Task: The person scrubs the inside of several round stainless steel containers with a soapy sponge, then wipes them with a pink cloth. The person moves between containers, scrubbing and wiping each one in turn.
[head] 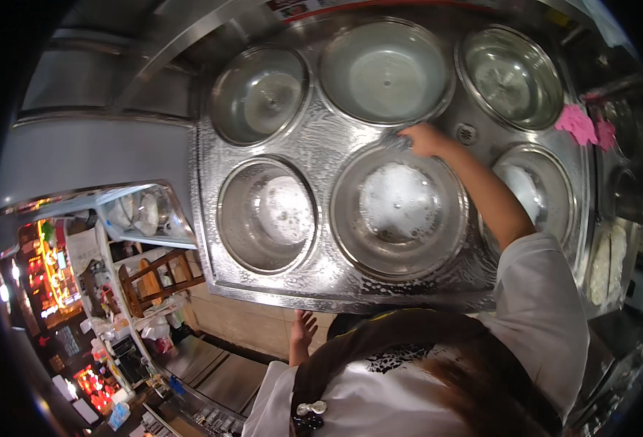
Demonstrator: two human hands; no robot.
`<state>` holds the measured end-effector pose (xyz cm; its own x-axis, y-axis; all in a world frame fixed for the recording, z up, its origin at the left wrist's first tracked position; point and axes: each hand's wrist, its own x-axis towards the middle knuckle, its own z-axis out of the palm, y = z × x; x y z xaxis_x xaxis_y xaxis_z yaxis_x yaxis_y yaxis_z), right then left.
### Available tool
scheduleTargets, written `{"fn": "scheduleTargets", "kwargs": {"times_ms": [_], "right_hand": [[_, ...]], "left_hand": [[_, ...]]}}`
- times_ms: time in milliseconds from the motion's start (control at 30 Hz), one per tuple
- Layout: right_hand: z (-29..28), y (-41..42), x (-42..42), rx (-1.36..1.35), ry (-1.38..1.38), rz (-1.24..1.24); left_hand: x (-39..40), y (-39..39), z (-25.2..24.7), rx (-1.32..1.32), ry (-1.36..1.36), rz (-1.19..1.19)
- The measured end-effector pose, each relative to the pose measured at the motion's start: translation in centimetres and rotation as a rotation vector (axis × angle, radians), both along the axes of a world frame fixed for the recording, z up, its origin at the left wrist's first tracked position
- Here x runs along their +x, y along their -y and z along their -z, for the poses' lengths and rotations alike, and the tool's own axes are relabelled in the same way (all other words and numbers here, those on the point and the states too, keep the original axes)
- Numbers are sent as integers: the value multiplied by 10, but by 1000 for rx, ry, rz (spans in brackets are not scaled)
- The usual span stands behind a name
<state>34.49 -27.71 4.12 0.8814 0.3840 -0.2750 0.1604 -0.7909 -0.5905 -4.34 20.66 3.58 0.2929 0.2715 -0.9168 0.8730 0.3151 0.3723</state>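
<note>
My right hand (424, 139) grips a grey scouring pad (395, 141), possibly steel wool, against the wet steel counter (321, 128). It works between the large back basin (388, 71) and the large front basin (400, 210), both round and sunk into the counter. White suds lie in the bottom of the front basin, and cloudy liquid stands in the back one. Below the counter's front edge hangs my left hand (302, 330), holding nothing, fingers apart.
Smaller round basins flank the large ones: back left (261, 95), front left (268, 214), back right (510, 79), front right (534, 191). A drain (466, 134) sits between basins. A pink cloth (577, 124) lies at the right edge. Shelving (108, 284) stands left.
</note>
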Motion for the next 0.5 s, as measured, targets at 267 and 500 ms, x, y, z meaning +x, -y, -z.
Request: {"fn": "scheduleTargets", "kwargs": {"times_ms": [267,500], "right_hand": [[37,120,0,-385,241,321],[8,126,-78,-370,50,156]], "left_hand": [[-38,-4,19,32,-19,-64],[-51,11,31,37,-16,-189]]}}
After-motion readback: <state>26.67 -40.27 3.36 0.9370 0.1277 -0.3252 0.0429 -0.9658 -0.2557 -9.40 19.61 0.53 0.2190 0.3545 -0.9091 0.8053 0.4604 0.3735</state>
